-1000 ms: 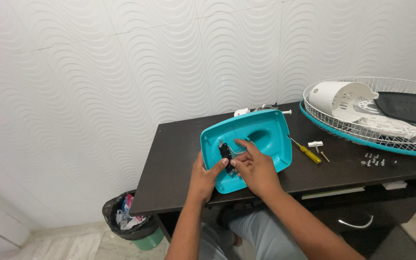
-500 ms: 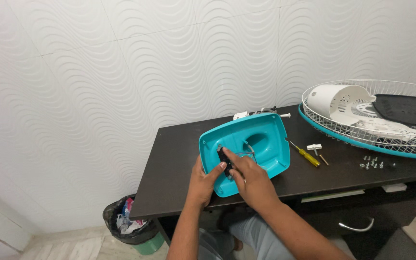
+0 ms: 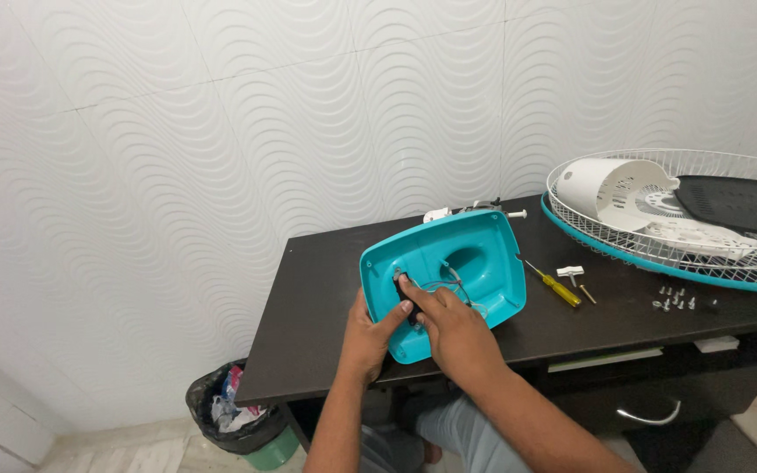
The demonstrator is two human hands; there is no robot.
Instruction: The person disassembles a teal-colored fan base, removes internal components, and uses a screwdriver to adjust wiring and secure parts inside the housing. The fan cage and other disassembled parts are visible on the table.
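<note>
Left hand (image 3: 368, 337) gripping teal fan base (image 3: 449, 263) edge, right hand (image 3: 449, 328) fingers pressing small dark part inside, mostly hidden

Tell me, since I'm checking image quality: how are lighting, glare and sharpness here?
Head view: even, soft light; mild sheen on the dark wooden desk; the turquoise plastic fan base, left hand and right hand look sharp; wide-angle bending at the edges.
</note>
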